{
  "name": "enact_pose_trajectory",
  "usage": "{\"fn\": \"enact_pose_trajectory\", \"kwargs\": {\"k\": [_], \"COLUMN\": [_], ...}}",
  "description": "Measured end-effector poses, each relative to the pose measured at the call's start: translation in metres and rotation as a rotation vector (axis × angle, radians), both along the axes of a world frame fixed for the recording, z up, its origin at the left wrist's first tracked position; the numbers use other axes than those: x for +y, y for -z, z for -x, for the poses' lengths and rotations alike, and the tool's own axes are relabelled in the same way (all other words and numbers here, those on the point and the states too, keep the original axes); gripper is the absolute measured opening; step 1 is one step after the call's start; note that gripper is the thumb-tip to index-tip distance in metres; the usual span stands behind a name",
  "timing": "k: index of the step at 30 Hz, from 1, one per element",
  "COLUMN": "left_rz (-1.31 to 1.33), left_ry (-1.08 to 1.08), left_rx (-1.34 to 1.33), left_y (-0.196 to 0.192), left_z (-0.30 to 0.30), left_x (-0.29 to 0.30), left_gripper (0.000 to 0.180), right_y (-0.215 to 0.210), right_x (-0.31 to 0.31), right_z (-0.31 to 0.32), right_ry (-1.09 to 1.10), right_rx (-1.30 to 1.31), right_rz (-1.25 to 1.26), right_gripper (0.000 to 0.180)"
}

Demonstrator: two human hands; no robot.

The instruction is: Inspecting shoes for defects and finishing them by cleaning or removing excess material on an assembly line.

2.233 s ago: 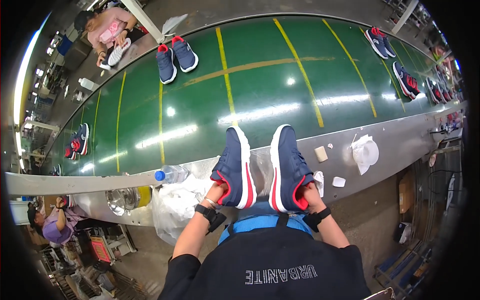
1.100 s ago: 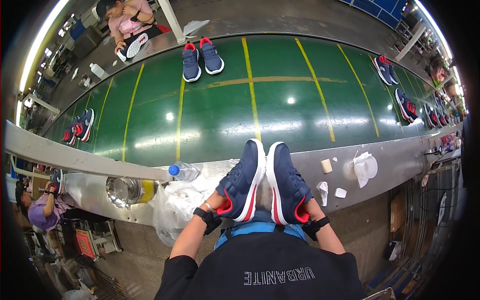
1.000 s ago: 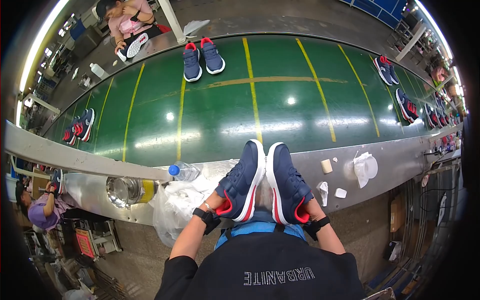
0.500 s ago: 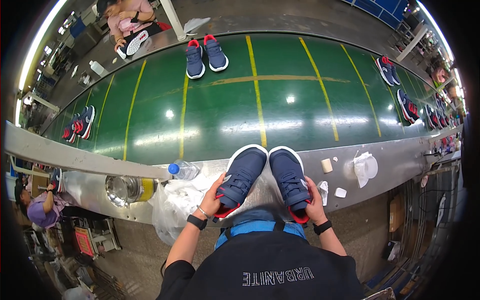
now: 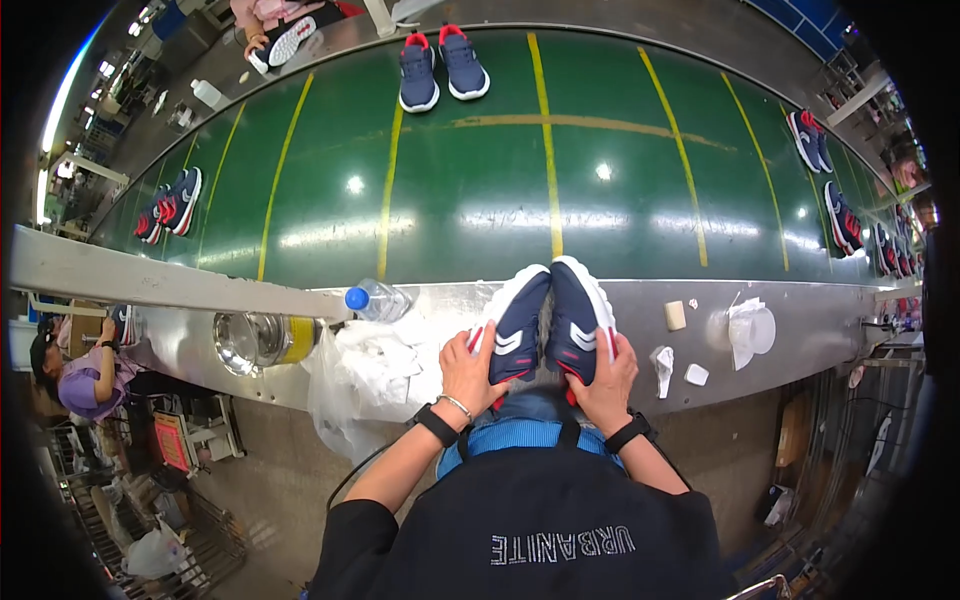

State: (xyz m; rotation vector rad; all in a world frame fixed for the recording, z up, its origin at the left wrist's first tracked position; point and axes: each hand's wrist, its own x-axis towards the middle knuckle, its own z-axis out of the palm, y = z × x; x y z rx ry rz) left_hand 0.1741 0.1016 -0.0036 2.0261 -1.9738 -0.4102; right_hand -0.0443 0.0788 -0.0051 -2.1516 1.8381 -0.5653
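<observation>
My left hand (image 5: 468, 370) grips a navy sneaker (image 5: 517, 325) with a white sole, red lining and white side mark. In my right hand (image 5: 606, 382) is the matching sneaker (image 5: 575, 322). Both shoes are tipped inward, toes pointing away from me and almost touching. Their marked sides face up, and the soles face outward, against my fingers. The pair is over the metal ledge (image 5: 640, 345) in front of my waist; whether it rests there I cannot tell.
Beyond the ledge runs a green conveyor belt (image 5: 470, 200) carrying several navy sneakers (image 5: 465, 65). Left of my hands are a blue-capped bottle (image 5: 378, 300), white tissue (image 5: 370, 365) and a round tin (image 5: 240, 343). Rightward lie a beige roll (image 5: 675, 316) and scraps (image 5: 697, 374). Two co-workers sit at left.
Both sneakers have rolled inward, from tops facing up to marked sides facing up. My hands have come closer together. The head view has shifted, so the belt appears higher.
</observation>
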Motion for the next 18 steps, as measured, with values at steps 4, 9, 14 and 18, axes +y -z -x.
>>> {"fn": "enact_pose_trajectory", "kwargs": {"k": [4,9,14,18], "left_rz": [-0.091,-0.159,-0.354,-0.435], "left_ry": [0.002,-0.2,-0.275,-0.12], "left_rx": [0.313,0.63,0.789,0.692], "left_y": [0.018,0.038,0.055,0.056], "left_z": [-0.014,-0.045,-0.054,-0.046], "left_x": [-0.001,-0.011,-0.019,-0.026], "left_gripper": [0.086,0.069,0.05,0.055], "right_y": [0.011,0.036,0.047,0.041], "right_x": [-0.002,-0.02,-0.032,-0.03], "right_z": [0.016,0.046,0.056,0.062], "right_ry": [-0.041,0.198,0.246,0.29], "right_rx": [-0.363,-0.805,-0.921,-0.873], "right_rz": [-0.102,-0.293,-0.422,-0.345], "right_gripper": [0.073,0.032,0.028,0.025]}}
